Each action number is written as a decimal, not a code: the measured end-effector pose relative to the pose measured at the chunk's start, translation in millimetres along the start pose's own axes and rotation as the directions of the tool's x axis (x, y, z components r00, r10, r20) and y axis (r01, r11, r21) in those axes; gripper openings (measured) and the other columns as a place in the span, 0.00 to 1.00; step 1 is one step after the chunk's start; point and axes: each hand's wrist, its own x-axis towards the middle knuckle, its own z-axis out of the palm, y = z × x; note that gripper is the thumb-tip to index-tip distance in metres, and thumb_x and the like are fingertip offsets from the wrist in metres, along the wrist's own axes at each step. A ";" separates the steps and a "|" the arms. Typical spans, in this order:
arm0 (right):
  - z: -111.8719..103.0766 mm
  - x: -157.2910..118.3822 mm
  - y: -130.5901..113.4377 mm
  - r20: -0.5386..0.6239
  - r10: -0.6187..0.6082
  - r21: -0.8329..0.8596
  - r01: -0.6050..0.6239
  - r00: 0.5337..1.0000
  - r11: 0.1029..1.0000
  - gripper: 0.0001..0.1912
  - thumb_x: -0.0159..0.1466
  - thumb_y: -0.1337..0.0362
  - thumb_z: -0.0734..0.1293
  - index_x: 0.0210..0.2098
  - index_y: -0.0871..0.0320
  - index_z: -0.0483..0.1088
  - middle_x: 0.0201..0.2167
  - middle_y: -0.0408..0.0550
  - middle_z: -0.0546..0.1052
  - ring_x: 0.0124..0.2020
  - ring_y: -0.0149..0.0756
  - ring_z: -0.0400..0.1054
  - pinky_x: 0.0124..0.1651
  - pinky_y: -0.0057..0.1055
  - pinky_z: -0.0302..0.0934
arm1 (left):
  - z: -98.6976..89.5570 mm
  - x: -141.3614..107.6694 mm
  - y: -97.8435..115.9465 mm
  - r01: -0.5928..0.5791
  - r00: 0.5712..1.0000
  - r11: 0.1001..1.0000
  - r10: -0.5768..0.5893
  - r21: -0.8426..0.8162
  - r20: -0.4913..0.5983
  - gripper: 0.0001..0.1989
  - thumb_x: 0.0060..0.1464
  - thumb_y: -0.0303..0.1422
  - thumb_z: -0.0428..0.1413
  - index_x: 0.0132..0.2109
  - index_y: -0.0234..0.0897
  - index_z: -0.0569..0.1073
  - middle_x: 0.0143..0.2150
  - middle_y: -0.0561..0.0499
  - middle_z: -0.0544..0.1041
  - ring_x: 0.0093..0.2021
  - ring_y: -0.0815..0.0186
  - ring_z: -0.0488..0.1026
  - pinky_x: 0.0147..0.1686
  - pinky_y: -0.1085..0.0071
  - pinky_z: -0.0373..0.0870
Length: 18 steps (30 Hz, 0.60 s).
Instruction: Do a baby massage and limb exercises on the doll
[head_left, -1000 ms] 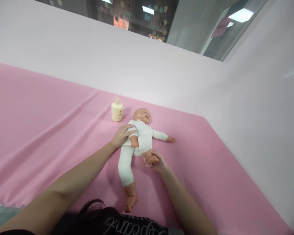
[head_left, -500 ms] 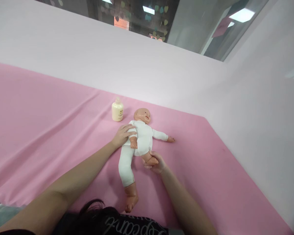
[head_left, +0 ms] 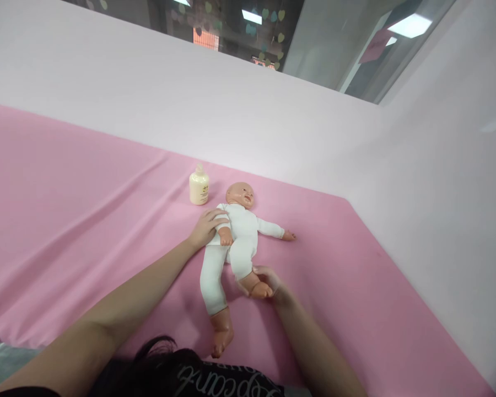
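A baby doll [head_left: 244, 220] in a white cloth suit lies on its back, its face turned toward the right. My left hand [head_left: 204, 227] is closed over the doll's arm and side on the left, fingers across the white sleeve; its thumb is hidden. Lower down, my right hand [head_left: 269, 280] grips the doll's bent leg near the ankle from beneath, and the foot partly covers the fingers. The doll's other leg [head_left: 214, 281] lies stretched toward me. Its far arm [head_left: 270, 227] points out to the right, untouched.
A cream-coloured pump bottle [head_left: 199, 188] stands upright just left of the doll's head. Pink cloth [head_left: 86, 204] with creases covers the table. A white wall [head_left: 231, 116] with a window above rises behind it, and continues along the right side.
My right hand has drawn the doll's bent leg down toward me, so the knee is less folded and more thigh shows. My left hand stays where it was.
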 end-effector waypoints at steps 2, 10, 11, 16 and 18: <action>0.1 -2.5 -1.6 0.096 0.083 -0.054 -0.078 0.992 0.996 0.22 0.60 0.51 0.69 0.44 0.64 0.76 0.31 0.49 0.82 0.28 0.35 0.74 0.32 0.30 0.65 | -1.3 2.2 0.1 0.084 0.996 0.996 -0.086 -0.043 -0.034 0.19 0.65 0.25 0.48 0.52 0.41 0.81 0.58 0.42 0.80 0.60 0.56 0.74 0.62 0.52 0.70; -11.8 0.5 1.5 0.291 0.250 -0.214 -0.192 0.923 0.958 0.27 0.53 0.52 0.71 0.45 0.66 0.75 0.37 0.58 0.84 0.34 0.42 0.79 0.38 0.33 0.72 | 1.4 6.4 -8.7 0.456 0.826 0.803 -0.542 -0.384 -0.153 0.14 0.65 0.36 0.52 0.55 0.37 0.70 0.52 0.41 0.78 0.57 0.52 0.76 0.62 0.48 0.71; -12.3 0.4 2.0 0.292 0.253 -0.209 -0.197 0.922 0.958 0.27 0.54 0.51 0.71 0.44 0.66 0.75 0.37 0.58 0.84 0.33 0.42 0.79 0.37 0.33 0.72 | 2.2 5.1 -10.0 0.499 0.792 0.767 -0.593 -0.404 -0.146 0.15 0.64 0.37 0.53 0.55 0.38 0.68 0.52 0.41 0.78 0.58 0.52 0.75 0.63 0.48 0.71; -11.2 -1.1 1.2 0.286 0.289 -0.218 -0.232 0.914 0.948 0.30 0.55 0.50 0.70 0.47 0.69 0.73 0.29 0.56 0.83 0.27 0.42 0.77 0.32 0.34 0.70 | 1.9 -0.2 -12.5 0.622 0.702 0.650 -0.710 -0.437 -0.058 0.21 0.60 0.39 0.58 0.57 0.40 0.64 0.53 0.42 0.76 0.61 0.52 0.73 0.65 0.48 0.69; -11.5 -1.2 1.6 0.296 0.288 -0.216 -0.230 0.911 0.949 0.31 0.56 0.47 0.69 0.48 0.69 0.73 0.27 0.55 0.82 0.26 0.43 0.77 0.31 0.35 0.69 | 0.3 -0.6 -11.9 0.632 0.702 0.641 -0.711 -0.435 -0.028 0.26 0.57 0.38 0.61 0.59 0.40 0.63 0.56 0.42 0.76 0.63 0.51 0.72 0.66 0.48 0.68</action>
